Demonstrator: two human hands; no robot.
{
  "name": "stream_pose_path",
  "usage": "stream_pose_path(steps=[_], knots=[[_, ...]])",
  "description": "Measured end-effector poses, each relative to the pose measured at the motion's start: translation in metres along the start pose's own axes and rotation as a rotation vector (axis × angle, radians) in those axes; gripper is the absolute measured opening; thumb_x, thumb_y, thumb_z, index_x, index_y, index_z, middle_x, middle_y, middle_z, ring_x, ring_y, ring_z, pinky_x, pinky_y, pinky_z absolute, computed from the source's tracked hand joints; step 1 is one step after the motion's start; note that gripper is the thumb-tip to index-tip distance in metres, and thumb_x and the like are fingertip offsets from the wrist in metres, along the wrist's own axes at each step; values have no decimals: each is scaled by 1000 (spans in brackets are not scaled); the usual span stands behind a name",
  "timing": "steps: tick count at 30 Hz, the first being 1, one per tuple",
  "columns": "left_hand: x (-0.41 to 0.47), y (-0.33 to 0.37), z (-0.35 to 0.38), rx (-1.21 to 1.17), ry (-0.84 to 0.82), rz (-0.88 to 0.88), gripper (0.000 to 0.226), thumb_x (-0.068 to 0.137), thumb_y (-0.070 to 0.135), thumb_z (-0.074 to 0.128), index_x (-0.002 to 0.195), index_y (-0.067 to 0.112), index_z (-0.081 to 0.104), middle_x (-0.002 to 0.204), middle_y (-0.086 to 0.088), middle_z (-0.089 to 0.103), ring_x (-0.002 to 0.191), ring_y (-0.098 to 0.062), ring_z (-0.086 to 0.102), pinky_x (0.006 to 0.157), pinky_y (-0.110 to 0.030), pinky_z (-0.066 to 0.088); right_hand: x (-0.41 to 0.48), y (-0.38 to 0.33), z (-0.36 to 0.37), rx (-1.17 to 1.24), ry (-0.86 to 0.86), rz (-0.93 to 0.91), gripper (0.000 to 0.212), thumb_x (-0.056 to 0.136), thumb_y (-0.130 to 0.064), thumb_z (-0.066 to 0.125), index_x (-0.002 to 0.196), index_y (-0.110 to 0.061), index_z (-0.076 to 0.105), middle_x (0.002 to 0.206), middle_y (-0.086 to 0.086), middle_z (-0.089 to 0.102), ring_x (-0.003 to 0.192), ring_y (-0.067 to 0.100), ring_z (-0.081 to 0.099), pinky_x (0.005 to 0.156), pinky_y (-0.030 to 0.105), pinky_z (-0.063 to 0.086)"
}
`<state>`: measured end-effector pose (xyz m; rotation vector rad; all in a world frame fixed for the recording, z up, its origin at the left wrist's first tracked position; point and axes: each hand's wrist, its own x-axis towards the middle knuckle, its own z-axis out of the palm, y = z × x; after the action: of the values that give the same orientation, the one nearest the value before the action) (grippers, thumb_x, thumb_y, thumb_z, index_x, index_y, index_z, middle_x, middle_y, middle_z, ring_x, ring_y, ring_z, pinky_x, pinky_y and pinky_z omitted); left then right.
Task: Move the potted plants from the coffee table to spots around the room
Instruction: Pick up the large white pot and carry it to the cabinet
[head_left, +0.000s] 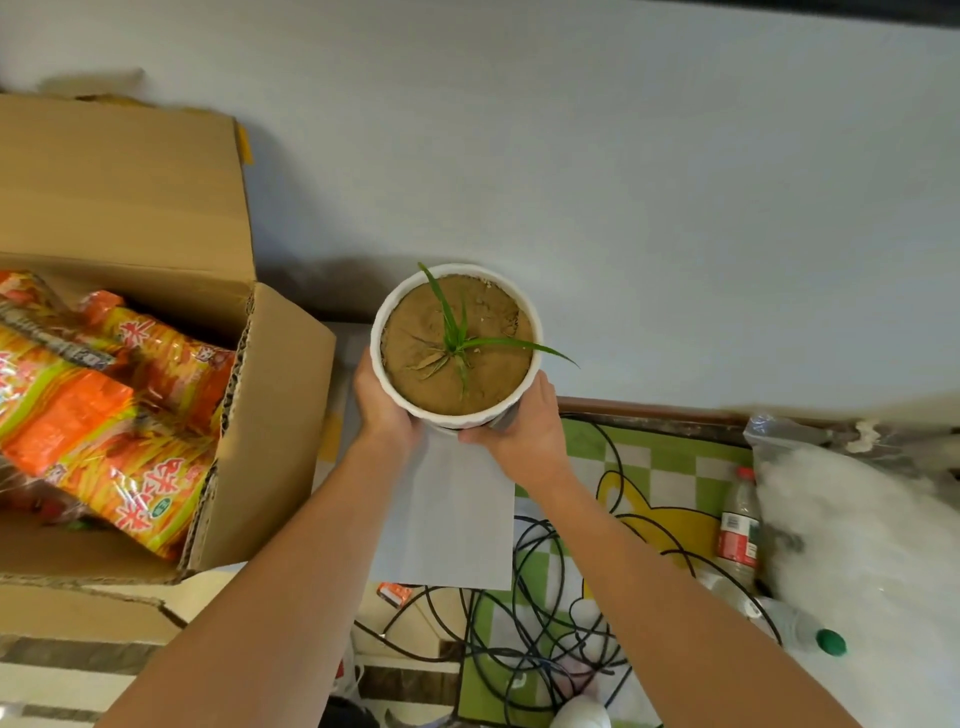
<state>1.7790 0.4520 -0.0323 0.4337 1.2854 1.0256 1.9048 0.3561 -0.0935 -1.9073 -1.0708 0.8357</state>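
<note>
A white round pot (395, 312) filled with brown soil and a small plant (457, 338) with thin green leaves is held close to a pale wall. My left hand (384, 405) grips the pot's left side and my right hand (524, 421) grips its right side. The pot's base is hidden by my hands, so I cannot tell whether it rests on the white box-like surface (452, 519) beneath it.
An open cardboard box (270, 415) with orange snack packets (109, 415) stands at the left. Tangled black cables (540, 613), a green checked mat (665, 457), plastic bottles (737, 525) and a clear bag of white stuffing (857, 519) lie to the right.
</note>
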Motion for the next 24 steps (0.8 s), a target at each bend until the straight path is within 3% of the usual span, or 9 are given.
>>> stream_pose_path(steps=[3,6,11,15,17,19,21,23,24], knots=[[3,3,4,22,-25,10,40,106,14,41,79,18,71,60,5,73,55,-8,72,47,-23,56,-2,-2,4,-8,36,13,111,48,-33,100,142,-22,43,122,-15,46,112,5,39,99,33,44],[3,5,5,54,-15,6,48,106,16,42,72,22,75,63,5,75,57,-8,72,48,-23,57,5,-5,1,-82,5,13,115,47,-37,101,144,-18,43,126,-8,47,116,10,39,101,28,39],[-6,2,3,76,35,-80,42,104,27,37,78,22,70,62,7,73,67,-13,70,56,-25,57,15,-11,-9,-150,-93,52,115,46,-39,102,145,-17,49,136,-2,57,128,19,46,109,38,43],[-6,10,-1,164,49,-105,37,102,24,43,76,23,69,57,10,72,54,-6,70,48,-20,55,15,-18,-10,-106,-133,84,110,52,-30,102,146,-16,48,139,1,59,131,24,52,109,44,47],[-10,14,-2,173,38,-128,44,102,23,43,70,24,73,57,9,72,52,-5,70,46,-20,54,6,-20,-11,1,-127,147,103,60,-19,99,146,-21,43,141,-3,56,132,19,51,109,32,47],[-15,15,-6,115,52,-174,53,102,22,42,62,23,77,57,9,72,53,-6,70,46,-18,54,-7,-24,-11,87,-116,202,94,66,-10,94,138,-34,40,135,-13,55,125,8,51,94,4,43],[-26,18,-8,63,71,-225,41,102,26,45,78,25,78,68,10,75,72,-10,71,58,-20,57,-22,-32,-14,96,-106,257,92,70,-7,91,135,-41,36,129,-18,53,121,3,50,80,-4,39],[-38,22,-10,68,67,-277,29,102,35,46,104,29,75,94,10,77,103,-14,69,81,-24,53,-33,-42,-20,80,-113,285,85,74,-7,87,138,-35,38,133,-14,53,126,9,51,88,2,42],[-45,25,-12,82,52,-310,31,103,38,44,114,31,72,108,10,75,114,-14,65,89,-27,48,-37,-48,-24,51,-125,300,83,77,-8,86,144,-27,39,141,-9,52,133,13,49,99,14,45]])
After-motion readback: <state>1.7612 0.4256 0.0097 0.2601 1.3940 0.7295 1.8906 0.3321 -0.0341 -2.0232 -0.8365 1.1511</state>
